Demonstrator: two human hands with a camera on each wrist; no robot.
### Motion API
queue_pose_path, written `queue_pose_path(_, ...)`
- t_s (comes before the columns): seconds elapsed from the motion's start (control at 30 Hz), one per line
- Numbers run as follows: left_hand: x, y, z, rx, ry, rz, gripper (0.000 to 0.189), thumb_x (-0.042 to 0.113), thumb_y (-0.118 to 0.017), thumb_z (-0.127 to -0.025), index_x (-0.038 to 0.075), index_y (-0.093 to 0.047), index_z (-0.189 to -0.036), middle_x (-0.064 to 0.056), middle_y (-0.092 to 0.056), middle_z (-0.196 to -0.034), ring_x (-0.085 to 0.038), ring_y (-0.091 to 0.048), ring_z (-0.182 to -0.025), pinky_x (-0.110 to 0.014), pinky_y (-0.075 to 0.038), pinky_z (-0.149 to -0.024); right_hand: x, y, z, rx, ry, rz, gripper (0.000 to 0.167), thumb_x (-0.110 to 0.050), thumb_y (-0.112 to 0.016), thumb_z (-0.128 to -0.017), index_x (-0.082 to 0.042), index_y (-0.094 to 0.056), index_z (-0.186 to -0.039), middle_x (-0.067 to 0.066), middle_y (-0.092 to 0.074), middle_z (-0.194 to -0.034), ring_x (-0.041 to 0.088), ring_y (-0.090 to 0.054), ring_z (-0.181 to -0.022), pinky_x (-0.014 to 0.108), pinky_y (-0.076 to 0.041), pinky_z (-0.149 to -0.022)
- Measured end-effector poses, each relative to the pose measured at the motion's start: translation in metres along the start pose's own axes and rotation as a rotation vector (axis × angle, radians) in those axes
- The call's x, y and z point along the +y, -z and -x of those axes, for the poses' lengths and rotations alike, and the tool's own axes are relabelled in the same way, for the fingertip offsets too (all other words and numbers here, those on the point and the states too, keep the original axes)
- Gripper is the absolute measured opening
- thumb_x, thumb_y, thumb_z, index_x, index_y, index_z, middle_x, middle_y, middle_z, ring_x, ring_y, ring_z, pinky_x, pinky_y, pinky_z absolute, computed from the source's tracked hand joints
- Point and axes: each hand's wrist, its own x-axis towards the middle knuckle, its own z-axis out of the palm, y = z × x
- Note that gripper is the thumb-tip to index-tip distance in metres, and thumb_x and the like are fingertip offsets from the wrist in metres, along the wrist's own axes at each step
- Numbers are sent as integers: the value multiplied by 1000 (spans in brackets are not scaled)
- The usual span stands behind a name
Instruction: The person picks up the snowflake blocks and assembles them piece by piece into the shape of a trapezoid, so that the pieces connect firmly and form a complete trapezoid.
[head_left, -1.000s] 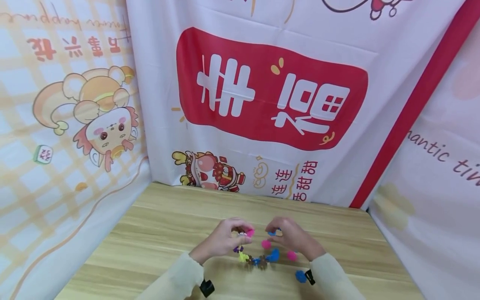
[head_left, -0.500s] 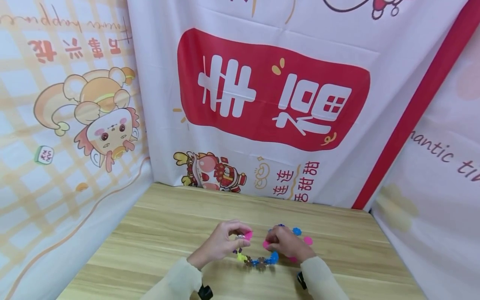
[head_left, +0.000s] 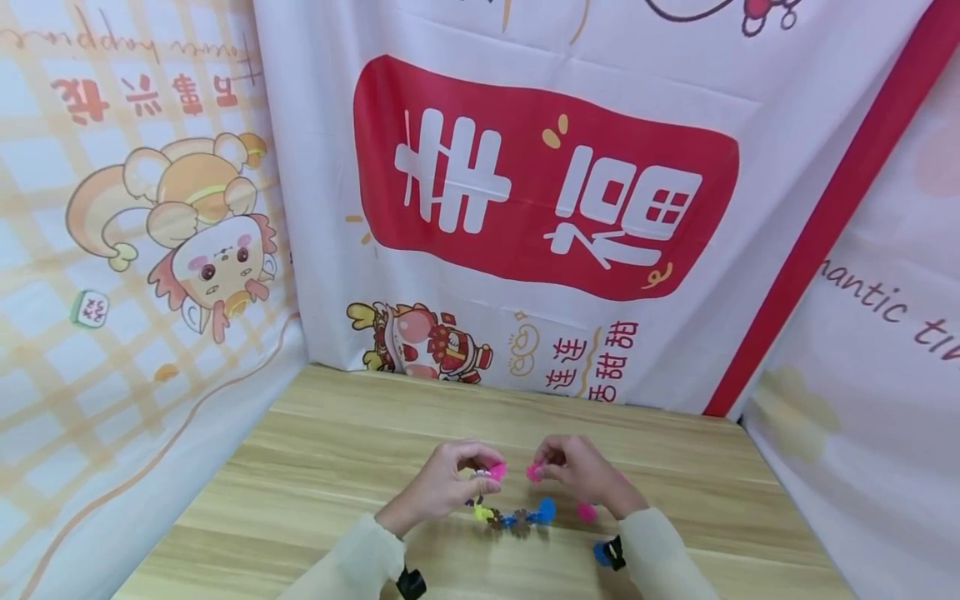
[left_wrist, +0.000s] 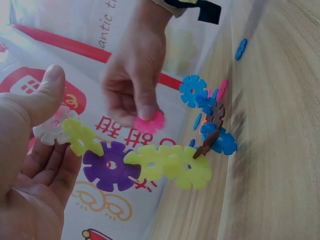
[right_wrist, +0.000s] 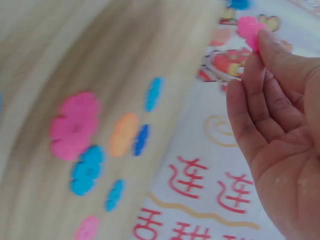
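My left hand (head_left: 442,482) pinches the end of a chain of notched plastic flower discs, at a white disc (left_wrist: 47,131); a pink disc (head_left: 497,472) shows at its fingertips in the head view. From there the chain runs through yellow, a purple disc (left_wrist: 111,167), more yellow, brown and blue, curving down toward the table. Between thumb and index finger, my right hand (head_left: 583,473) holds another pink disc (right_wrist: 248,31) by its edge. That disc is raised off the table and apart from the chain, a short gap from the left hand.
Loose discs lie flat on the wooden table (head_left: 337,442): a large pink disc (right_wrist: 75,127), an orange disc (right_wrist: 123,135) and several blue ones, partly hidden under the right arm in the head view. Printed cloth (head_left: 322,250) walls the table at the back and both sides.
My right hand has come down to a pink disc on the table, pinched it and lifted it. The left hand has stayed nearly still, holding the chain.
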Motion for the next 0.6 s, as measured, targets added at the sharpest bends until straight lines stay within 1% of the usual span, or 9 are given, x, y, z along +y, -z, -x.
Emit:
queue_pose_path(0.13, 0, 0, 2, 2, 1, -10, 30, 34, -82, -91, 25, -75, -118, 6, -75, -109, -10, -70, -100, -28, -60, -94, -23, 8, 6, 13, 28, -32, 6, -16, -77, -96, -14, -72, -95, -6, -75, -91, 9, -70, -82, 23, -62, -74)
queue_pose_path(0.3, 1, 0, 4, 3, 5, -10, 31, 35, -83, -89, 25, -74, -118, 7, -75, -107, -10, -70, -98, -31, -60, -95, -50, 12, 12, 63, 76, -58, 6, -21, -78, -96, -23, -72, -97, -11, -76, -95, 6, -71, -86, 25, -63, -80)
queue_pose_path(0.4, 3, 0, 4, 6, 1, -13, 31, 34, -83, -89, 23, -75, -117, 7, -75, -107, -10, -71, -98, -32, -60, -95, -62, 11, 15, 118, 116, -53, 9, -22, -79, -94, -26, -72, -98, -14, -76, -94, 5, -71, -86, 25, -63, -82)
queue_pose_path(0.43, 3, 0, 4, 8, -1, -15, 32, 34, -83, -90, 21, -75, -118, 7, -75, -107, -10, -71, -97, -33, -60, -96, -64, 9, 16, 141, 132, -56, 10, -22, -80, -93, -26, -73, -98, -14, -76, -94, 5, -71, -86, 25, -63, -82)
queue_pose_path(0.6, 2, 2, 3, 12, -14, -23, 34, 33, -82, -91, 16, -75, -119, 5, -75, -106, -9, -70, -96, -33, -60, -95, -68, -4, 19, 270, 227, -69, 12, -21, -82, -91, -26, -73, -97, -14, -76, -93, 4, -72, -86, 25, -63, -81)
